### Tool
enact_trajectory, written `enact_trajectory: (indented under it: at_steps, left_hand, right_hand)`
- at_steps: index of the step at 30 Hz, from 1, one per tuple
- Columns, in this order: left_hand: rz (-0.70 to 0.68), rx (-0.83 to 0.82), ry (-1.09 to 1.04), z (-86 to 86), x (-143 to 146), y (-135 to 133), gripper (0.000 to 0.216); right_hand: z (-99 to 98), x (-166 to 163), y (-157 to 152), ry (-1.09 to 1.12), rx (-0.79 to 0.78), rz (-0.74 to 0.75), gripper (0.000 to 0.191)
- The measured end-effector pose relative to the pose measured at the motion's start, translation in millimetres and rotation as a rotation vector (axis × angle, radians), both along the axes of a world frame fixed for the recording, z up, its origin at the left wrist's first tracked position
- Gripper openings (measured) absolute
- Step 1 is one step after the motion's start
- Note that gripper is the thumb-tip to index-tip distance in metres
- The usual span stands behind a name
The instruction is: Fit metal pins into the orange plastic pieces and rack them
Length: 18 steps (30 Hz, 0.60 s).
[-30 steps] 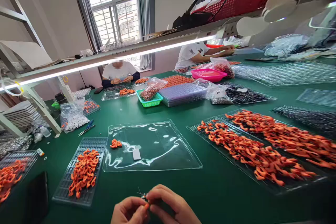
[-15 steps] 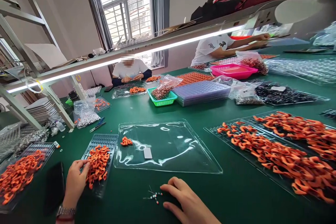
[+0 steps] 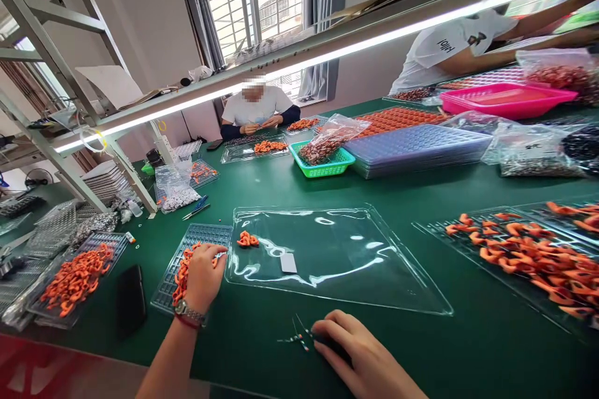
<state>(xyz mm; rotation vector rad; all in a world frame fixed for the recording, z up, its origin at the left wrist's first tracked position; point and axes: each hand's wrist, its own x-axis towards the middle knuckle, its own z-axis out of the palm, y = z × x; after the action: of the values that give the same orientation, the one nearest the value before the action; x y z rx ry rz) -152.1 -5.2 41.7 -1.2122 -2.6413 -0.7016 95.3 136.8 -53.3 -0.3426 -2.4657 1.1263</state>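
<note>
My left hand (image 3: 202,274) lies palm down on a pile of small orange rubber parts (image 3: 183,268) in a clear gridded tray (image 3: 202,236); whether its fingers grip a part is hidden. A watch sits on that wrist. My right hand (image 3: 360,355) rests on the green table near the front edge, fingertips pressing on a few small wired components (image 3: 297,340). Beyond both hands lies a large clear plastic tray (image 3: 337,262) with a few orange parts (image 3: 247,239) in its left corner.
More trays of orange parts sit at the right (image 3: 524,255) and far left (image 3: 75,277). A black phone (image 3: 130,299) lies left of my left hand. A green basket (image 3: 322,165), stacked trays (image 3: 412,146) and two seated co-workers are further back.
My hands, together at the front edge a second ago, have split. The left hand reached to the tray of orange parts and now lies on the pile; the right stays by the wired components.
</note>
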Motion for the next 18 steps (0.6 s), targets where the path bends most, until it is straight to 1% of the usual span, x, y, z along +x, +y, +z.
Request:
enact_trajectory:
  at_steps: [2,4,7,9,12,15,18]
  left_hand:
    - [-0.061,-0.072,0.0,-4.4,3.0,30.3,0.019]
    - [-0.07,-0.135,0.002,-9.9,-0.3,56.0,0.02]
    - [-0.052,-0.217,-0.006,-18.6,-10.9,80.7,0.022]
    - [-0.05,-0.255,-0.012,-23.5,-16.4,88.1,0.018]
    - [-0.056,-0.281,-0.005,-27.4,-18.4,90.6,0.01]
    - [-0.058,-0.285,0.013,-26.8,-15.0,89.0,0.012]
    - [-0.07,-0.276,0.031,-22.8,-11.4,87.2,0.014]
  right_hand:
    - [-0.6,-0.5,-0.1,-0.002,0.014,0.004,0.015]
    - [-0.8,-1.0,-0.5,-0.006,0.03,0.006,0.017]
    - [-1.6,-1.3,-1.5,-0.008,0.045,-0.001,0.02]
    - [-2.4,-1.2,-2.2,0.007,0.056,-0.017,0.02]
    - [-3.0,-1.1,-2.9,0.038,0.082,-0.04,0.018]
    - [-1.9,-2.2,-3.4,0.071,0.109,-0.065,0.016]
    - [0.5,-3.8,-3.7,0.112,0.12,-0.099,0.019]
